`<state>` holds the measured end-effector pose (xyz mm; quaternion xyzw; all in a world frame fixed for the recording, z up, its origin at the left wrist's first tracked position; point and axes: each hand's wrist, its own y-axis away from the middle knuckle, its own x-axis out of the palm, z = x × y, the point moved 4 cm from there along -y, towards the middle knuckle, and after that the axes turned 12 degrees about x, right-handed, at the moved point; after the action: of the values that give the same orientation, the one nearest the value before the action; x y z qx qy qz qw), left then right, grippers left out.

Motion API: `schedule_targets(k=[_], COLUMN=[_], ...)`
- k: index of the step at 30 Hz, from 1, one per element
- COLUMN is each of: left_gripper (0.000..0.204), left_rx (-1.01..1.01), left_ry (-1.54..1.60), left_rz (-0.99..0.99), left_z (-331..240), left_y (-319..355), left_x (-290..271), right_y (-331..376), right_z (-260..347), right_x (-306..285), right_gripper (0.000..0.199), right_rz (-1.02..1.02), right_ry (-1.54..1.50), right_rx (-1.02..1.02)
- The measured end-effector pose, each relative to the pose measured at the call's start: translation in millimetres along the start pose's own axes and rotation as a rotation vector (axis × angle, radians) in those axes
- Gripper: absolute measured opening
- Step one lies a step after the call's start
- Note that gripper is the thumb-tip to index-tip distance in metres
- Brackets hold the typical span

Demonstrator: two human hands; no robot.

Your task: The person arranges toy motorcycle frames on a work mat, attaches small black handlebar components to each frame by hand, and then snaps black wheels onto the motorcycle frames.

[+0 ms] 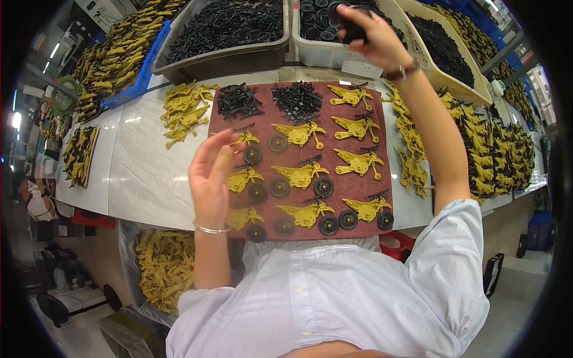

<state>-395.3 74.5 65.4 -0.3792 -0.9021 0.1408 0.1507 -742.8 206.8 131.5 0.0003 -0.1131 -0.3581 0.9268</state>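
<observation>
A dark red mat [382, 137] lies on the white table and carries several yellow toy motorcycle bodies [298, 134], some fitted with black wheels [327, 225]. My left hand [210, 176] hovers over the mat's left edge, fingers apart, holding nothing that I can see. My right hand [369, 33] reaches far forward over the white bin of black wheels [316, 53] and is closed on a handful of black wheels [352, 30]. Two heaps of small black parts [237, 100] sit at the mat's far edge.
A grey bin of black parts [227, 56] stands back left, a cream bin [453, 77] back right. Loose yellow bodies [182, 110] lie left of the mat and in a large pile [495, 149] at right. A bag of yellow parts [161, 265] hangs below the table edge.
</observation>
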Motion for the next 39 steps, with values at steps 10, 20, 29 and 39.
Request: schedule_targets(k=[10, 20, 29, 39], left_gripper=[0.053, 0.036, 0.034, 0.029], left_rx=[-0.622, -0.761, -0.757, -1.022], left_ry=[1.399, 1.364, 1.469, 1.225], left_rz=[0.159, 0.012, 0.024, -0.272], left_z=[20.4, 47.4, 62.8, 58.6], left_y=[25.8, 54.4, 64.7, 71.7], left_x=[94.6, 111.7, 108.8, 112.9], right_y=[162.1, 180.2, 186.6, 183.7], right_z=[-64.1, -69.9, -88.1, -103.8], right_x=[134.1, 128.5, 123.1, 77.7], right_gripper=[0.038, 0.039, 0.029, 0.016], right_rz=[0.207, -0.033, -0.047, 0.037], right_ry=[0.844, 0.929, 0.853, -0.473], right_rx=[-0.465, -0.566, -0.655, 0.256])
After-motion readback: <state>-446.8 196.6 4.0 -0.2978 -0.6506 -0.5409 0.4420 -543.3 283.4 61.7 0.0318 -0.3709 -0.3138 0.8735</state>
